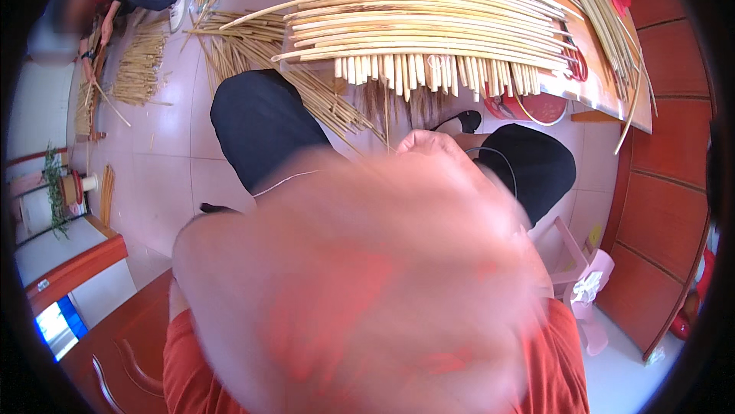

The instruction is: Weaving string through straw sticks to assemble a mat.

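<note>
A large, motion-smeared shape, which looks like my left hand (pixel 344 245), fills the middle of the view close up. Its fingers cannot be made out. Beyond it my right hand (pixel 438 143) is raised above my lap, fingers bent together in a pinch; whatever they hold is too small to tell. A thin pale thread (pixel 287 180) runs out from behind the blurred hand, and a thin dark loop (pixel 501 158) curves beside my right hand. In front of my knees, pale peeled stalks (pixel 421 27) lie side by side, with a row of cut stalk ends (pixel 436 73) below them.
The stalks rest on a wooden table (pixel 593 100), with longer stalks (pixel 605 23) along its right side. Loose stalks (pixel 253 46) cover the floor at left. A co-worker's hand (pixel 106 31) is at far left. A red basin (pixel 536 110) and pink stool (pixel 578 265) stand at right.
</note>
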Motion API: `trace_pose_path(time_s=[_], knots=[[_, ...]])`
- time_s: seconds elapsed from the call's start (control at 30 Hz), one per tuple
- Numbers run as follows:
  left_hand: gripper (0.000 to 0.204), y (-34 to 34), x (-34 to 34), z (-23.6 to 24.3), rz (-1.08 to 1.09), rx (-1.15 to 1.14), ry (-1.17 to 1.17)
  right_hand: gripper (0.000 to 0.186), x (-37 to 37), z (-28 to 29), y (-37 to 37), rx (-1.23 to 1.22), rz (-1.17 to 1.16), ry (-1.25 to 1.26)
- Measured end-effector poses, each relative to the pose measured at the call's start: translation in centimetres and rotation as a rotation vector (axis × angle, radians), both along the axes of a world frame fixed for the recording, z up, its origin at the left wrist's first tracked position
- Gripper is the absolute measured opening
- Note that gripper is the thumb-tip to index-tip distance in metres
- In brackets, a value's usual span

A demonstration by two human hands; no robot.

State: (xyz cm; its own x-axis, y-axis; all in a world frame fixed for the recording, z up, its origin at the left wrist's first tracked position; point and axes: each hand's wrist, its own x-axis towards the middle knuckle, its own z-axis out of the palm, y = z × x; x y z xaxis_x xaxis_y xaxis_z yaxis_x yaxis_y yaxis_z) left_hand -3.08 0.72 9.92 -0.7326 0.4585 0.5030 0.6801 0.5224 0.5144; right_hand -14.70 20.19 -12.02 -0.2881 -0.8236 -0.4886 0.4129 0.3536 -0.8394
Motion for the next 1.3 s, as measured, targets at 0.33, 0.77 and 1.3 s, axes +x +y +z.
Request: trace_pose_path(time_s=[0.33, 0.77, 1.3], knots=[[0.014, 3.2, -1.4, -0.1, -0.014, -0.272, 0.052, 0.006, -0.4, -0.8, -0.1, 0.051, 0.032, -0.034], [0.016, -2.0, -6.2, -6.1, 0.861, 0.195, -0.231, 0.004, -1.1, 1.2, -0.5, 0.023, 0.029, 0.035], [0.027, -4.0, -9.8, -21.3, 0.804, -0.248, 0.220, 0.029, -2.1, 3.4, -5.2, 0.062, -0.416, 0.699]])
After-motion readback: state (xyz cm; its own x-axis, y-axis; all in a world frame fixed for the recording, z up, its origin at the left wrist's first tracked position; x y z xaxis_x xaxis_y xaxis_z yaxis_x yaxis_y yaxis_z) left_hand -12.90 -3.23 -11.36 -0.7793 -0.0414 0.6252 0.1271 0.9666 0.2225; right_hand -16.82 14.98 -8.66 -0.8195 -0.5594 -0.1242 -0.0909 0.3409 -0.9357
